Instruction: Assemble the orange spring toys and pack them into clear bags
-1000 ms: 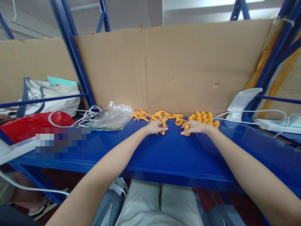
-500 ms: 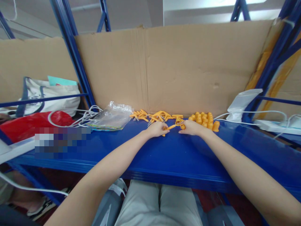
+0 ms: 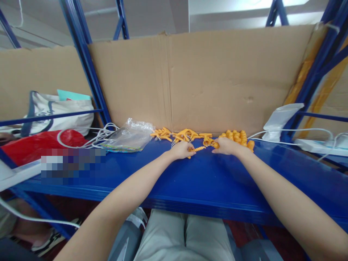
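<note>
My left hand (image 3: 181,150) is closed around the handle end of an orange corkscrew-shaped piece (image 3: 200,148), its spiral shaft pointing right. Opposite it, my right hand (image 3: 227,146) pinches a small rounded orange piece (image 3: 215,145), partly covered by the fingers. A short gap separates the spiral tip from that piece. Just behind the hands lies a pile of orange branching handle pieces (image 3: 187,134) with small metal chains. Several orange cup-like pieces (image 3: 237,135) stand in a cluster behind and beside my right hand.
A clear plastic bag (image 3: 129,136) lies on the blue shelf (image 3: 190,185) at left, near white cables (image 3: 102,134) and a red bag (image 3: 46,143). Cardboard (image 3: 212,79) backs the shelf. A white power strip (image 3: 323,145) sits at right. Another person's leg shows at lower left.
My right hand has shifted slightly right with the rounded orange piece, widening the gap to the spiral shaft. My left hand has stayed nearly in place, still gripping the corkscrew-shaped piece.
</note>
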The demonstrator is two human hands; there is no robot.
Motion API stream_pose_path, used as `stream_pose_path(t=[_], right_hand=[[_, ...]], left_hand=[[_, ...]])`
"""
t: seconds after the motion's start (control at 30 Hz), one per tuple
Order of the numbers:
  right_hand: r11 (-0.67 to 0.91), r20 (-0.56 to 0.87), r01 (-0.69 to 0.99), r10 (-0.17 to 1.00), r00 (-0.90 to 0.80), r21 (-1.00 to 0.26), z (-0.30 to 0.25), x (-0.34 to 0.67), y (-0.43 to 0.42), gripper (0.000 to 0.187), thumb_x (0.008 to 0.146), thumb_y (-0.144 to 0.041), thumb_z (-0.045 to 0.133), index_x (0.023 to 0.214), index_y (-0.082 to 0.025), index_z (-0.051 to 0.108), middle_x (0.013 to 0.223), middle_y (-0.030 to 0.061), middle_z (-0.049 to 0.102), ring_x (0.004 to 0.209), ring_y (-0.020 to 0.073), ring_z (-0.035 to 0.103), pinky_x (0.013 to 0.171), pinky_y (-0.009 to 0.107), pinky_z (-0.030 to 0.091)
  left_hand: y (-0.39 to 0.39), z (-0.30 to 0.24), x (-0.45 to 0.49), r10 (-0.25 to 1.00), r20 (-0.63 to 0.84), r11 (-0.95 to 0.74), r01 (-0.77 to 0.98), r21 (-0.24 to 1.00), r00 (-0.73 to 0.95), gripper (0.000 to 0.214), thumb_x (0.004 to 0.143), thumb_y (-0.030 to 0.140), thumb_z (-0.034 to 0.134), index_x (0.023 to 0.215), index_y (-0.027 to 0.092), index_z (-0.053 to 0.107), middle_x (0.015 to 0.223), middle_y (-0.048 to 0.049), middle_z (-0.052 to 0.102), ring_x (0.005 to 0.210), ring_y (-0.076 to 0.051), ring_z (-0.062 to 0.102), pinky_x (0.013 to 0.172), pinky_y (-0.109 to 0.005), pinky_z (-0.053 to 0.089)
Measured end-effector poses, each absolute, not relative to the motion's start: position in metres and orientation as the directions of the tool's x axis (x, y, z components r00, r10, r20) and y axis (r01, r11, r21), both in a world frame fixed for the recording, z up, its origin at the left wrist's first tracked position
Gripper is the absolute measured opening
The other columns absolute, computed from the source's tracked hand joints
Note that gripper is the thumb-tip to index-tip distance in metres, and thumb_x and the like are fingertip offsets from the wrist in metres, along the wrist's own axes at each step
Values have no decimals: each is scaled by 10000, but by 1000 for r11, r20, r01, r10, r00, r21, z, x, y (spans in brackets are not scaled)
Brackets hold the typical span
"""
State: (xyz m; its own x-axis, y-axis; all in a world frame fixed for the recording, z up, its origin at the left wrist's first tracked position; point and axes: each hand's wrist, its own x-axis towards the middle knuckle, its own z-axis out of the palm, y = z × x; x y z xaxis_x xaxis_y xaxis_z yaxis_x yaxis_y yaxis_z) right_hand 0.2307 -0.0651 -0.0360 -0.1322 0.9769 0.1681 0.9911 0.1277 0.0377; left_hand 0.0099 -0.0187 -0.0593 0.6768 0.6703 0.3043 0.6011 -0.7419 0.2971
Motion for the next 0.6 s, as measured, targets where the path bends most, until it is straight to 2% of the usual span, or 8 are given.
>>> stream_pose_path(t=[0.27, 0.43, 0.6], right_hand=[[117, 142, 991, 982, -126, 69, -33, 228, -70, 281, 757, -295, 659, 1007, -169, 674, 1043, 137, 696, 968, 305, 650, 777, 346, 490], [149, 176, 989, 973, -150, 21, -34, 229, -69, 318, 728, -272, 686, 1036, -192, 676, 1019, 108, 706, 956, 294, 654, 788, 350, 490], [197, 207, 980, 960, -188, -23, -32, 230, -68, 342, 709, -237, 692, 1047, -188, 684, 1068, 102, 697, 995, 298, 644, 854, 375, 479]], left_hand=[[-17, -61, 8, 677, 305, -735, 633, 243, 670, 197, 766, 346, 634, 828, 187, 731, 630, 0, 639, 609, -145, 559, 549, -221, 349], [-19, -59, 8, 671, 279, -739, 649, 182, 687, 210, 794, 338, 599, 861, 187, 729, 663, -15, 648, 629, -159, 569, 579, -232, 377], [-21, -56, 7, 629, 362, -752, 657, 59, 688, 169, 773, 314, 633, 818, 178, 724, 882, -68, 642, 828, -209, 606, 699, -265, 447]])
